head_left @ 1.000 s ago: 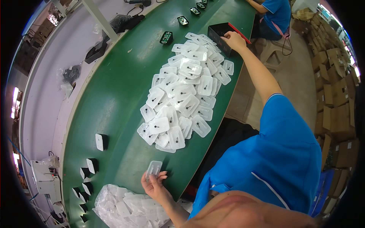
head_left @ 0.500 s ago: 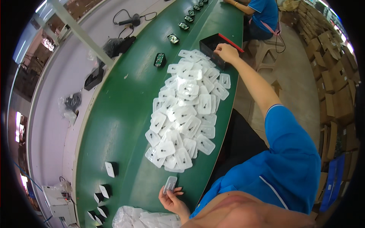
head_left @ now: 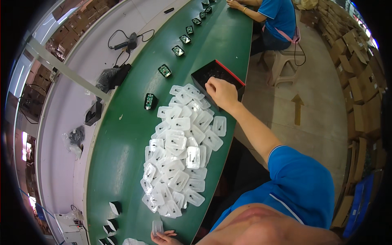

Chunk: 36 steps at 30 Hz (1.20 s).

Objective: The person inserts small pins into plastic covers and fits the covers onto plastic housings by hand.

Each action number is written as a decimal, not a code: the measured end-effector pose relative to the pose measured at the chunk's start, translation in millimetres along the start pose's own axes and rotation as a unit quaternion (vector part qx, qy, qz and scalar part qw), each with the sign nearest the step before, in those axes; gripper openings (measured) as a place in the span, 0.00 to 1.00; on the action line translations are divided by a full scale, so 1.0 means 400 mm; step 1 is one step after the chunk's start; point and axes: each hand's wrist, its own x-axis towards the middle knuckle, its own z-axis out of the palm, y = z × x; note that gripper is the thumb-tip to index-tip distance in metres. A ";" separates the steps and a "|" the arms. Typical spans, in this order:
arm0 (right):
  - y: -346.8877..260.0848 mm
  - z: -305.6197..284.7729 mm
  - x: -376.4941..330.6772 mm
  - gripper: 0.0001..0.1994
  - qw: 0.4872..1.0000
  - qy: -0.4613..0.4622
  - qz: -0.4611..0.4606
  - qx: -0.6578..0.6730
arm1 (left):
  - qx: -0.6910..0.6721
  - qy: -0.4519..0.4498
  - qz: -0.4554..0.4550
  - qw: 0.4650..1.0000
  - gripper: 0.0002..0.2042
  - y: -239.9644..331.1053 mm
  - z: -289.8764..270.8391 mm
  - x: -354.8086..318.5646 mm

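In my left hand (head_left: 164, 238), at the lower edge, a translucent plastic tray (head_left: 157, 227) is pinched upright between thumb and fingers. My right arm reaches far across to a black box (head_left: 199, 76) with a red edge. Over its near side, my right hand (head_left: 222, 94) has its fingers curled together; their tips point into the box, and what they hold, if anything, is hidden. Small dark pieces, too small to name, lie inside. Between my hands spreads a heap of translucent trays (head_left: 177, 141), many with a small black piece in them.
Black housings with green circuit boards (head_left: 165, 71) form a row along the green table (head_left: 122, 151). White-faced black units (head_left: 114, 208) stand at the near left. A co-worker in a blue shirt (head_left: 277, 18) sits at the far end. Stacked cartons (head_left: 359, 77) line the right side.
The whole view has shifted, so the heap and my left hand appear lower and further left. My right hand stays at the black box, its fingers now more over the inside.
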 end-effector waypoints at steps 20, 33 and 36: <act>0.020 0.008 -0.003 0.03 0.994 0.042 -0.068 0.079 | 0.023 0.093 0.021 0.995 0.11 0.011 0.029 0.009; -0.063 -0.147 -0.286 0.02 0.912 -0.007 -0.059 0.405 | -0.024 0.030 0.096 0.995 0.12 -0.013 0.013 0.024; -0.132 -0.187 -0.406 0.05 0.780 -0.227 0.044 0.581 | -0.079 0.084 0.088 0.989 0.13 -0.010 0.006 0.015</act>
